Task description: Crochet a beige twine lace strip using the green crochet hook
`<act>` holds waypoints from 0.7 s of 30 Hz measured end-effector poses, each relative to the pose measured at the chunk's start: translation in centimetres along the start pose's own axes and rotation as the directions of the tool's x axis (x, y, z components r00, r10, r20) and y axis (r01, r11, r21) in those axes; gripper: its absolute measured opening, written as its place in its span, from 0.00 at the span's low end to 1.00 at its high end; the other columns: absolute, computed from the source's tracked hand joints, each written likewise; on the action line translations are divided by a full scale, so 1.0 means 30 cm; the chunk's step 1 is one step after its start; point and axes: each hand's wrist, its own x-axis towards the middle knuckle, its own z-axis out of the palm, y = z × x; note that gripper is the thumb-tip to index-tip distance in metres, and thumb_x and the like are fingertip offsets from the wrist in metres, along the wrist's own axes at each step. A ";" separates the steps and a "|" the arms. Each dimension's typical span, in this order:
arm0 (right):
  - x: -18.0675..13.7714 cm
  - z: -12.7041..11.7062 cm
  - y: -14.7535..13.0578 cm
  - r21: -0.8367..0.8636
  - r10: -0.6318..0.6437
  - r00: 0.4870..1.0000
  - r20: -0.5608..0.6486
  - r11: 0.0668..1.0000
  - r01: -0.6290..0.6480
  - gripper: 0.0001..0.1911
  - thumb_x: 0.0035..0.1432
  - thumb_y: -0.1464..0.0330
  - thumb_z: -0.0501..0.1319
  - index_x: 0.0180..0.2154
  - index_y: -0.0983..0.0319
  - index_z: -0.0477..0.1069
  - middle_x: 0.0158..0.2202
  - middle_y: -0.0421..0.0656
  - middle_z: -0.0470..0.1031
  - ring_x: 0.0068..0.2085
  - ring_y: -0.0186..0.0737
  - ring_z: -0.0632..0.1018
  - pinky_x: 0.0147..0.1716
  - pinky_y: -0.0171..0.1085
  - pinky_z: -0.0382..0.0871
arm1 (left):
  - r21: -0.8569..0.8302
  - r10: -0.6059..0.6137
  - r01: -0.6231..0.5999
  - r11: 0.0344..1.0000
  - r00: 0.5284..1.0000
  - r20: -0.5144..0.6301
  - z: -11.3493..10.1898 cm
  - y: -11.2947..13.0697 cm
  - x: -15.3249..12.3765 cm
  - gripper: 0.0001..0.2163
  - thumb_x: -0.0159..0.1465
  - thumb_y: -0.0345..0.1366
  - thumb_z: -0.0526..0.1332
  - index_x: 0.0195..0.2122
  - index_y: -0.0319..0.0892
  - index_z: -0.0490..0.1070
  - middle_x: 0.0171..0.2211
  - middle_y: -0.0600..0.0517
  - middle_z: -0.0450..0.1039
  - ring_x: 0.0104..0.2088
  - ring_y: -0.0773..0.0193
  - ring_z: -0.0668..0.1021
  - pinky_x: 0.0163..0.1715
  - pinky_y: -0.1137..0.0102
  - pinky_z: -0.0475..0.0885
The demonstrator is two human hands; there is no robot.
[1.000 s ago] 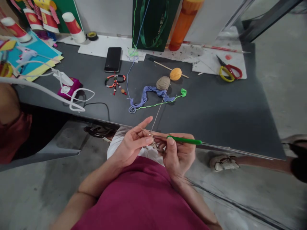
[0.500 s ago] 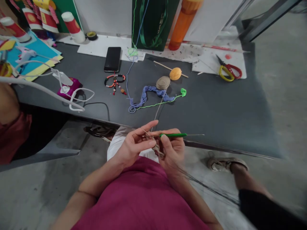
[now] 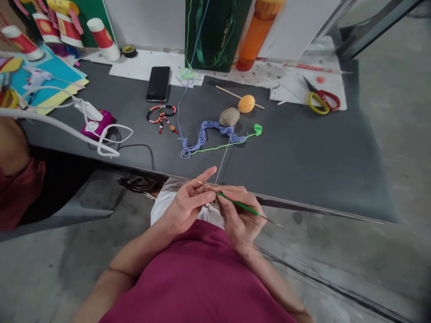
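Pinching the green hook (image 3: 238, 204) at the near edge of the desk (image 3: 319, 161), the right hand (image 3: 245, 217) slants the long axis, tip leftward and deskward; the left hand (image 3: 185, 204) closes on partly hidden beige yarnwork (image 3: 217, 204); atop the desk lies a beige ball (image 3: 229, 117).

The left hand (image 3: 185, 204) and right hand (image 3: 244, 217) are hiding most of the beige yarn piece (image 3: 216, 203), the view's top edge is cutting off the dark green bag (image 3: 215, 49) and orange bottle (image 3: 255, 38), its left edge is cropping another person (image 3: 11, 146), and the bag's lettering (image 3: 226, 36) is showing too small to read.
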 end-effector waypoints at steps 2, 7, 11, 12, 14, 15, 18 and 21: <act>-0.003 0.001 -0.011 -0.019 0.080 0.996 -0.034 0.997 -0.080 0.05 0.66 0.71 0.68 0.41 0.55 0.80 0.37 0.41 0.88 0.35 0.42 0.88 0.33 0.40 0.84 | -0.003 -0.012 0.012 1.000 1.000 0.008 -0.004 0.004 0.002 0.27 0.51 0.34 0.81 0.54 0.48 0.83 0.33 0.55 0.82 0.33 0.69 0.79 0.42 0.71 0.72; 0.002 -0.001 -0.036 -0.005 0.123 0.991 -0.045 0.992 -0.123 0.01 0.71 0.67 0.63 0.42 0.54 0.73 0.34 0.38 0.88 0.14 0.29 0.72 0.12 0.30 0.65 | 0.018 -0.009 0.009 1.000 1.000 -0.015 -0.011 0.012 0.000 0.27 0.52 0.33 0.80 0.55 0.48 0.83 0.34 0.54 0.84 0.34 0.68 0.79 0.43 0.69 0.72; 0.010 -0.001 -0.043 0.074 0.195 0.981 -0.010 0.978 -0.194 0.04 0.73 0.62 0.61 0.42 0.52 0.67 0.33 0.39 0.88 0.18 0.34 0.78 0.11 0.31 0.66 | 0.047 -0.026 0.026 0.999 1.000 0.005 -0.020 0.017 -0.005 0.25 0.55 0.34 0.79 0.55 0.47 0.83 0.35 0.53 0.84 0.36 0.66 0.80 0.45 0.68 0.72; 0.012 -0.002 -0.042 0.105 0.231 0.973 0.001 0.967 -0.230 0.05 0.73 0.61 0.61 0.42 0.52 0.66 0.32 0.38 0.88 0.19 0.36 0.79 0.12 0.32 0.66 | 0.053 -0.036 0.035 0.998 0.999 0.019 -0.024 0.017 -0.005 0.24 0.56 0.34 0.78 0.55 0.47 0.83 0.36 0.52 0.84 0.36 0.65 0.80 0.46 0.67 0.73; 0.016 -0.008 -0.039 0.173 0.314 0.949 0.035 0.933 -0.315 0.06 0.72 0.60 0.61 0.42 0.51 0.66 0.30 0.37 0.86 0.20 0.37 0.80 0.14 0.33 0.67 | 0.051 -0.055 0.052 0.997 0.997 0.057 -0.030 0.017 -0.004 0.23 0.57 0.33 0.77 0.55 0.46 0.83 0.38 0.50 0.85 0.39 0.63 0.81 0.48 0.65 0.73; 0.019 -0.012 -0.037 0.204 0.350 0.935 0.054 0.913 -0.354 0.06 0.72 0.59 0.62 0.42 0.51 0.66 0.29 0.37 0.85 0.21 0.38 0.81 0.15 0.34 0.68 | 0.042 -0.063 0.059 0.997 0.995 0.081 -0.033 0.017 -0.003 0.23 0.57 0.33 0.77 0.55 0.46 0.83 0.39 0.49 0.85 0.39 0.62 0.81 0.49 0.65 0.73; 0.030 -0.022 -0.037 0.272 0.444 0.893 0.076 0.853 -0.447 0.09 0.69 0.57 0.65 0.41 0.52 0.68 0.25 0.35 0.82 0.21 0.38 0.80 0.18 0.34 0.70 | 0.008 -0.088 0.087 0.996 0.983 0.159 -0.036 0.020 0.002 0.20 0.57 0.33 0.77 0.52 0.47 0.84 0.42 0.49 0.86 0.38 0.64 0.81 0.47 0.66 0.73; 0.042 -0.025 -0.047 0.332 0.549 0.832 0.081 0.772 -0.542 0.13 0.65 0.55 0.70 0.39 0.53 0.70 0.22 0.33 0.78 0.19 0.34 0.77 0.15 0.31 0.64 | -0.005 -0.112 0.116 0.993 0.970 0.217 -0.028 0.023 0.001 0.19 0.56 0.35 0.78 0.49 0.48 0.86 0.41 0.50 0.86 0.35 0.68 0.79 0.44 0.69 0.72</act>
